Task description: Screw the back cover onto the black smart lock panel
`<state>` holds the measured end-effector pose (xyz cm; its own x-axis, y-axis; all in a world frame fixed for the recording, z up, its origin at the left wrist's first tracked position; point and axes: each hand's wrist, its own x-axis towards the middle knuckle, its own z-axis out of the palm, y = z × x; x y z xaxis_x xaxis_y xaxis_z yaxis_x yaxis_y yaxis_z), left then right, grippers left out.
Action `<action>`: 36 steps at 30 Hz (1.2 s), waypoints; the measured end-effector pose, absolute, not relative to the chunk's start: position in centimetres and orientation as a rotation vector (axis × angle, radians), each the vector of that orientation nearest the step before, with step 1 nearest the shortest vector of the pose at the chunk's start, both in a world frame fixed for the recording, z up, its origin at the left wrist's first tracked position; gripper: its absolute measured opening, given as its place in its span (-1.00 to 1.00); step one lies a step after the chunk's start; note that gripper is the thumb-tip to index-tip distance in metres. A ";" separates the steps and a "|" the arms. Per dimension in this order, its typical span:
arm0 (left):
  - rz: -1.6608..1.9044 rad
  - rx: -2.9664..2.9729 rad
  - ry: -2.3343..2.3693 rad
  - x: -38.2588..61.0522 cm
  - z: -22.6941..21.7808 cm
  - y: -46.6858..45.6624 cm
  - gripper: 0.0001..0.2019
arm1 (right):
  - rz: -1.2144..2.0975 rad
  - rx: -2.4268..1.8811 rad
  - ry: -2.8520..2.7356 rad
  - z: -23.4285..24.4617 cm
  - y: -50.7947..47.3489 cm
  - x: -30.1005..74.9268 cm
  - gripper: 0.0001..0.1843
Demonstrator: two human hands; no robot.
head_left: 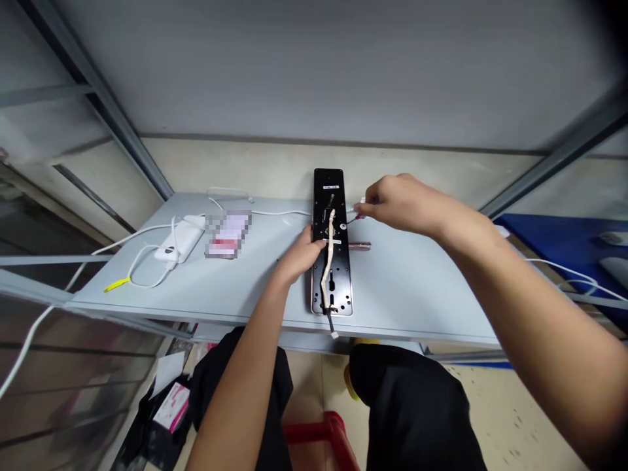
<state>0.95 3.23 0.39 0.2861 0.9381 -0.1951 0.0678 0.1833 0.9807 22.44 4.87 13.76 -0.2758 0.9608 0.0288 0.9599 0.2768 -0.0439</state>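
A long black door lock panel (pixel 321 186) lies back side up on the pale shelf. A cable wrapped in cream tape (pixel 330 255) runs down its middle, with a dark end and white connector (pixel 335 334) hanging over the front edge. A brown door handle (pixel 360 246) sticks out at its right. My left hand (pixel 300 254) grips the panel's left side, thumb on top. Right of the panel, my right hand (pixel 392 201) is closed on a small screwdriver (pixel 358 216); its thin shaft points at a round silver spot (pixel 343 226) on the panel's edge.
On the left of the shelf (pixel 255 288) are a white power strip (pixel 181 239), a blurred-out phone (pixel 228 234), white cords and a yellow cable tie (pixel 116 285). Grey metal posts (pixel 118 111) frame the shelf. A red stool (pixel 336 432) stands below, and a blue surface (pixel 549 242) lies to the right.
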 end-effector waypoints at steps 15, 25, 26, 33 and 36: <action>0.776 1.106 1.025 0.8 2.1 3.1 -0.49 | 0.159 -1.742 -2.690 14.3 4.8 22.5 -0.85; 0.878 1.137 1.049 1.0 0.4 3.1 -0.45 | 0.225 -1.829 -2.757 16.5 6.5 21.8 -0.84; 0.880 1.146 1.043 0.9 0.3 3.1 -0.43 | 0.217 -1.813 -2.797 16.8 6.4 21.5 -0.82; 0.890 1.194 1.006 0.5 -0.2 2.8 -0.35 | 0.099 -1.626 -3.020 17.3 5.2 20.3 -0.84; 0.903 1.216 0.999 0.4 -0.2 2.7 -0.34 | 0.071 -1.508 -3.097 17.4 5.2 20.3 -0.80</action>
